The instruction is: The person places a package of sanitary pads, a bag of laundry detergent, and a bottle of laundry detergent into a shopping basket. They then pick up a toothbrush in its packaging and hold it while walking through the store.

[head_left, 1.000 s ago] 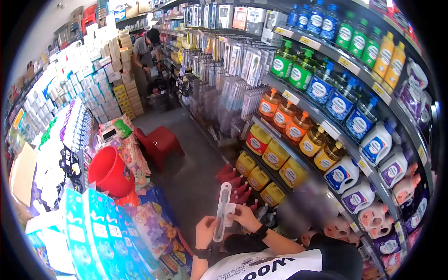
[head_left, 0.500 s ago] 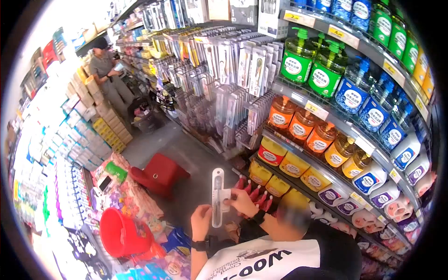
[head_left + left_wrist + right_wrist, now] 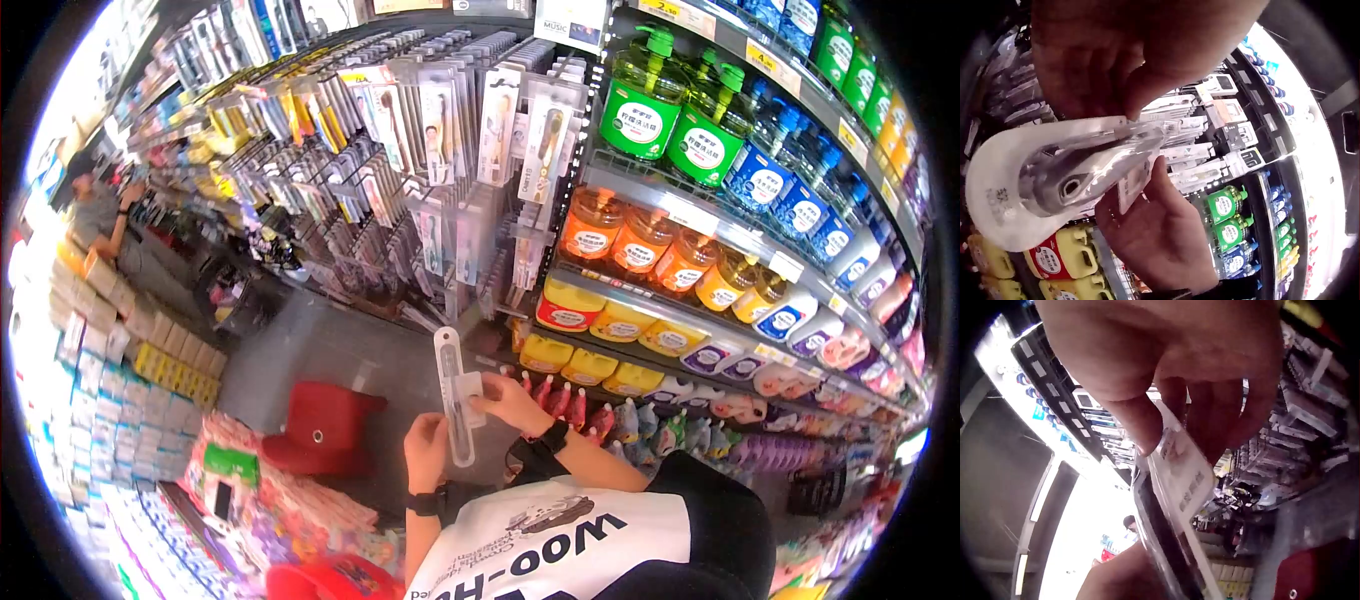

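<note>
While left grip (image 3: 427, 450), right grip (image 3: 510, 403) pinch, slim pack (image 3: 453, 395) between.

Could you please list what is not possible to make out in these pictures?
Package: one end, cut off by bottom edge, right wrist view.
Card tab: its print, blurred, right wrist view.
Red bucket: lower part, cut off by bottom edge, head view.
Other person: anything in hand, too small, blurred, head view.

Package (image 3: 447, 368) between left hand (image 3: 427, 447) and right hand (image 3: 512, 404), stool (image 3: 322, 430) left, bottles (image 3: 638, 122) on shelf (image 3: 632, 176) right
</note>
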The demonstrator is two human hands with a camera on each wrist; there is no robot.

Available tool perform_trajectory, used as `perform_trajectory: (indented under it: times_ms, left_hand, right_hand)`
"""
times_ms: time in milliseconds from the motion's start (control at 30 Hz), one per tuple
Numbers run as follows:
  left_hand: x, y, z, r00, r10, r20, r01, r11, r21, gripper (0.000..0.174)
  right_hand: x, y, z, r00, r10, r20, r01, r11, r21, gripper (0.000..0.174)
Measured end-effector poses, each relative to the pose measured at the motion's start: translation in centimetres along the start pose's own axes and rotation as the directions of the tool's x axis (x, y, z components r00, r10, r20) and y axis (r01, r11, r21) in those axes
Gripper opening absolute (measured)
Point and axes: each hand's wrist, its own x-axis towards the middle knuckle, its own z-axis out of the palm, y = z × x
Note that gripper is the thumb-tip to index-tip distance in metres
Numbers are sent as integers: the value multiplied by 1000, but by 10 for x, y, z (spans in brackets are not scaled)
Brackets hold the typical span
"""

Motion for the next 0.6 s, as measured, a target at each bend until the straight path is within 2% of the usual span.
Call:
perform_trajectory:
  times_ms: [33,100,133,200,233,300,433,500,600]
  left_hand:
    - [12,4,-13,1000,18,17,-18,1000,-18,13]
    - [36,14,-37,998,15,63,-14,1000,-5,13]
    - [48,18,-50,994,26,109,-26,1000,0,13]
    - [61,28,-71,988,19,150,-13,999,-35,12]
    - [72,21,-81,985,48,166,-41,998,-49,11]
    - [85,10,-96,981,-7,192,34,990,-133,12]
    - [101,1,-125,957,-36,287,80,986,-146,13]
    - [109,-5,-137,950,-35,311,64,994,-83,13]
    - [116,-7,-153,943,-61,327,101,989,-107,14]
  right_hand:
    - [9,-4,12,1000,-1,-29,1,1000,9,31]
    - [27,-14,34,985,-111,-135,117,992,37,25]
    - [36,-19,42,983,-98,-152,105,994,35,25]
    - [51,-25,60,958,-180,-224,136,971,-198,24]
    - [57,-37,71,966,-109,-234,79,988,-132,23]
    - [70,-32,87,957,-118,-267,97,991,-92,22]
    - [84,-12,111,944,-45,-326,20,997,-80,22]
    - [93,-9,122,936,-77,-343,23,987,-159,22]
    - [100,-11,139,930,-55,-363,-22,979,-204,22]
